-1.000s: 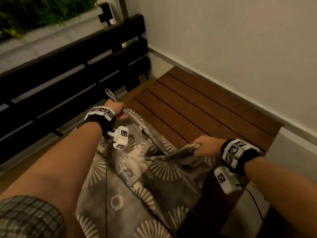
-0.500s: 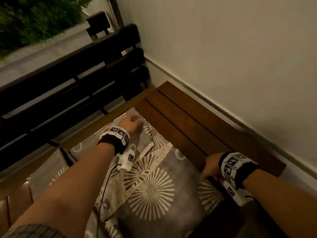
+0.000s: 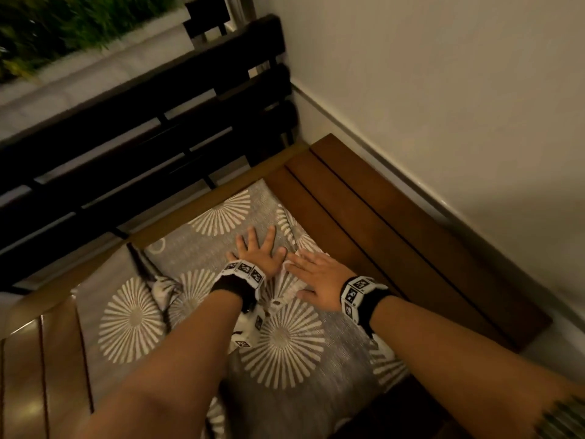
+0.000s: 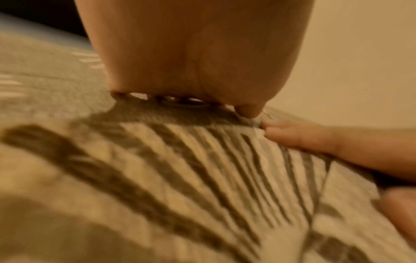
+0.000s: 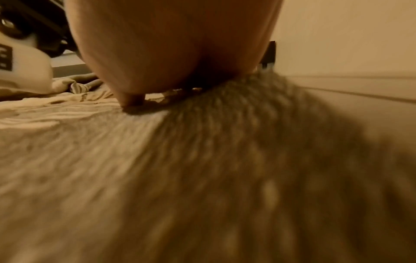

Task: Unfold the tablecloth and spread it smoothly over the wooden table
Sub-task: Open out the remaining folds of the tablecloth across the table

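The grey tablecloth (image 3: 202, 245) with pale sunburst circles lies over the middle of the slatted wooden table (image 3: 395, 245). A bunched fold (image 3: 164, 289) stands up at its left part. My left hand (image 3: 258, 251) lies flat on the cloth with fingers spread. Just to its right, my right hand (image 3: 316, 274) presses flat on the cloth too, fingers pointing left toward the left thumb. In the left wrist view the palm (image 4: 191, 53) sits on the striped cloth (image 4: 180, 169). The right wrist view shows the palm (image 5: 168, 49) on the blurred cloth (image 5: 157, 169).
Bare brown slats remain uncovered on the right by the white wall (image 3: 459, 90) and at the lower left (image 3: 47, 359). A dark slatted bench back (image 3: 142, 128) runs along the table's far edge, with greenery (image 3: 63, 23) behind it.
Both hands have let go of the cloth edges they gripped and now lie flat on it, close together. The cloth has dropped from bunched to spread across the table.
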`<state>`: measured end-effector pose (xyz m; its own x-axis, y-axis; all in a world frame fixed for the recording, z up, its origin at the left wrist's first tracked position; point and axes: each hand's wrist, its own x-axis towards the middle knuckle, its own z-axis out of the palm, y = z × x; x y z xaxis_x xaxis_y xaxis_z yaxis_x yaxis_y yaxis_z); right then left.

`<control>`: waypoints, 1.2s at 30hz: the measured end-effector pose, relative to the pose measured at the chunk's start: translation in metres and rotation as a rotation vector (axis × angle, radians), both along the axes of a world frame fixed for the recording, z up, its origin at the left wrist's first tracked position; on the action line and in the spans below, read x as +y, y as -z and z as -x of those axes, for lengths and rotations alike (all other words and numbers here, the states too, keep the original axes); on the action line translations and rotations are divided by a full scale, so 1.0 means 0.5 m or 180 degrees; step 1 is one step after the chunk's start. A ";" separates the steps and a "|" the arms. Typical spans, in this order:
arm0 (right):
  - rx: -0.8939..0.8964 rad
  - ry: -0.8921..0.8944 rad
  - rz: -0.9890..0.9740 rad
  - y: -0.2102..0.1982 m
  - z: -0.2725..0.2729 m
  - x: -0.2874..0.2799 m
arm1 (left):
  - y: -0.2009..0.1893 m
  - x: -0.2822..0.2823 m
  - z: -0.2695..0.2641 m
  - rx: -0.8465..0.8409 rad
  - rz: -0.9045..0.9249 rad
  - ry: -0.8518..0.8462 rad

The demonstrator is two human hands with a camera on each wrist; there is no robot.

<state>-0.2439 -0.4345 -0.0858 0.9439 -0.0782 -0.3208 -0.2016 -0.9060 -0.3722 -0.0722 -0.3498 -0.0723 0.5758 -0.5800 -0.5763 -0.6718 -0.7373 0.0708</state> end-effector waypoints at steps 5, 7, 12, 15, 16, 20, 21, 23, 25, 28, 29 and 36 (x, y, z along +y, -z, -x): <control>-0.0020 0.0142 -0.0014 -0.052 -0.039 -0.032 | -0.023 0.090 -0.067 0.0022 0.0211 0.0049; -0.0054 0.0970 -0.0556 -0.077 -0.084 -0.042 | -0.024 0.144 -0.082 -0.0129 0.0148 -0.0074; 0.0114 0.3369 -0.3110 -0.095 -0.177 -0.044 | -0.016 0.218 -0.061 0.0070 0.0083 -0.0132; 0.0274 0.3254 -0.3684 -0.108 -0.192 -0.023 | -0.019 0.200 -0.034 0.0053 0.0673 0.0112; 0.0223 0.3108 -0.3834 -0.109 -0.192 -0.016 | -0.022 0.185 -0.023 0.0222 0.0989 0.0101; 0.0014 0.2699 -0.4323 -0.104 -0.194 0.012 | -0.047 0.111 0.014 0.0784 0.2164 -0.1158; -0.0089 0.2783 -0.4522 -0.099 -0.196 0.014 | -0.055 0.095 0.016 0.0747 0.2244 -0.1378; -0.0197 0.2999 -0.4768 -0.091 -0.201 0.011 | -0.062 0.074 0.014 0.0655 0.2267 -0.1429; -0.0240 0.3249 -0.4801 -0.080 -0.199 0.002 | -0.064 0.067 0.013 0.0566 0.2231 -0.1232; -0.0537 0.3546 -0.4611 -0.072 -0.185 -0.022 | -0.058 0.074 0.014 0.0645 0.2260 -0.1102; -0.0600 0.3523 -0.4401 -0.072 -0.179 -0.031 | -0.054 0.079 0.012 0.0724 0.2327 -0.1188; -0.0628 0.3213 -0.4811 -0.132 -0.159 -0.100 | -0.036 0.088 0.005 0.0559 0.2774 -0.1169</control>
